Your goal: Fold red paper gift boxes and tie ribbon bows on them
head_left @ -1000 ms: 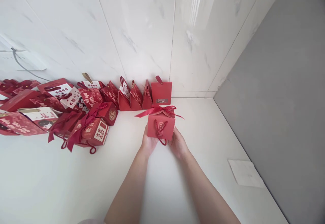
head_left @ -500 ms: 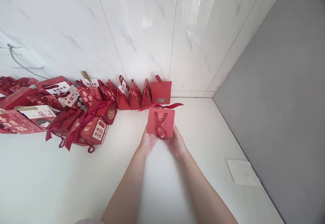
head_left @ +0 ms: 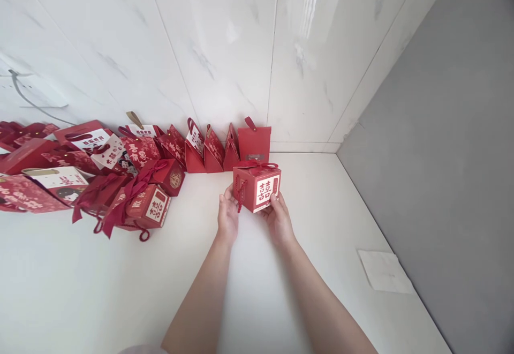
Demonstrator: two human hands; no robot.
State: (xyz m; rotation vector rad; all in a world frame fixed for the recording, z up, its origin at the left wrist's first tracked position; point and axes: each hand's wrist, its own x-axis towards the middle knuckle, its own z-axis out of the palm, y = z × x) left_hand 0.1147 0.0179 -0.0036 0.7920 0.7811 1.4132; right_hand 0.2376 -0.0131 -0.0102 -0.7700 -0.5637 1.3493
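A red gift box (head_left: 249,188) with a white double-happiness label, a ribbon on top and a twisted cord at its left face is held up before me, turned at an angle. My right hand (head_left: 280,220) grips its lower right, thumb on the label's edge and the other fingers partly hidden underneath. At the box's left side is my left hand (head_left: 228,216), its fingers curled against the side beside the cord and its thumb held away from the box. Just behind stands a red bag-shaped box (head_left: 255,141) with a small ribbon loop.
Triangular red boxes (head_left: 214,150) stand in a row along the tiled wall (head_left: 225,49). Several more gift boxes (head_left: 146,206) crowd the left. A white sheet (head_left: 385,271) lies at the right on the white table (head_left: 321,225), near a grey panel (head_left: 441,156).
The box has turned in my hands, so the labelled face now shows and the corded face points left. My left thumb has come away from it; my right thumb rests on the front.
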